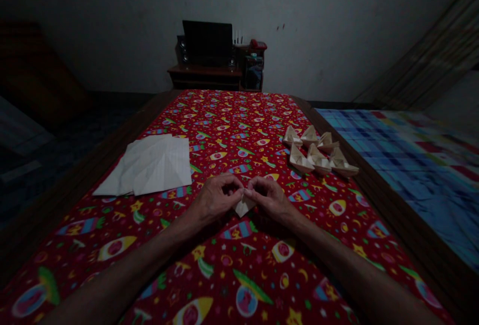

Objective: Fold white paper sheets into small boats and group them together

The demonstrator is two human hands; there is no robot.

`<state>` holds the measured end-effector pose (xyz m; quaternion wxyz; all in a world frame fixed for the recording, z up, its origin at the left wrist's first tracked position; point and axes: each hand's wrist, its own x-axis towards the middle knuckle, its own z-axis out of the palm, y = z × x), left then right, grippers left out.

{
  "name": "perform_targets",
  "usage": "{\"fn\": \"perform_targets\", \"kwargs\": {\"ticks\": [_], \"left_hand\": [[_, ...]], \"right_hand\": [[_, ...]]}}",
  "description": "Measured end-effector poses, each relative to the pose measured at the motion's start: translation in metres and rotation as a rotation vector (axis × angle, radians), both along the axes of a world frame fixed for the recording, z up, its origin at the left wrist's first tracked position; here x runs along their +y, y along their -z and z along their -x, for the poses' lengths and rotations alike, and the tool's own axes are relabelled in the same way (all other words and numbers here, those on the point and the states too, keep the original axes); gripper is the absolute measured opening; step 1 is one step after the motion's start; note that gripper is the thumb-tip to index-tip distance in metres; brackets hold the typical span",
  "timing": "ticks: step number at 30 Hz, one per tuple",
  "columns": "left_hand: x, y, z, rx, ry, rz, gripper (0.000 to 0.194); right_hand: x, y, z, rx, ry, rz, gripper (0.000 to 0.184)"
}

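Note:
A small folded piece of white paper (pixel 243 206) rests on the red patterned tablecloth (pixel 232 130) in front of me. My left hand (pixel 215 196) pinches its left side with curled fingers. My right hand (pixel 267 194) pinches its right side, the fingertips of both hands almost meeting above the paper. Most of the paper is hidden under my fingers.
A fanned stack of white lined sheets (pixel 149 164) lies to the left. Several folded paper boats (pixel 318 153) sit in a cluster to the right. A bed with a blue checked cover (pixel 404 165) borders the table's right edge. A dark cabinet with a screen (pixel 213 61) stands at the far wall.

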<state>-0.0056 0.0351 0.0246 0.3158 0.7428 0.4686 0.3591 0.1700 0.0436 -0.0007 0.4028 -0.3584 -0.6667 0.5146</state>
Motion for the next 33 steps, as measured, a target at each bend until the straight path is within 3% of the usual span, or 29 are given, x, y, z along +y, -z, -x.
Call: {"fn": "perform_targets", "kwargs": {"ticks": [7,13,21,30,33], "left_hand": [[-0.005,-0.004,-0.001,0.052,-0.051,-0.021,0.012],[-0.005,-0.006,0.0,0.028,-0.065,0.014,0.014],[0.003,0.005,0.015,-0.014,-0.263,0.12,0.018],[0.0,0.006,0.018,0.019,-0.331,0.088,0.011],[0.002,0.005,0.021,0.037,-0.364,0.067,0.01]], "right_hand": [[-0.005,-0.007,-0.003,-0.051,-0.029,-0.038,0.03],[-0.005,-0.001,-0.003,-0.008,-0.043,-0.015,0.027],[-0.003,0.002,-0.006,-0.179,0.205,-0.216,0.019],[-0.004,0.004,-0.012,-0.233,0.304,-0.295,0.001],[-0.006,0.003,-0.017,-0.316,0.29,-0.349,0.009]]}}
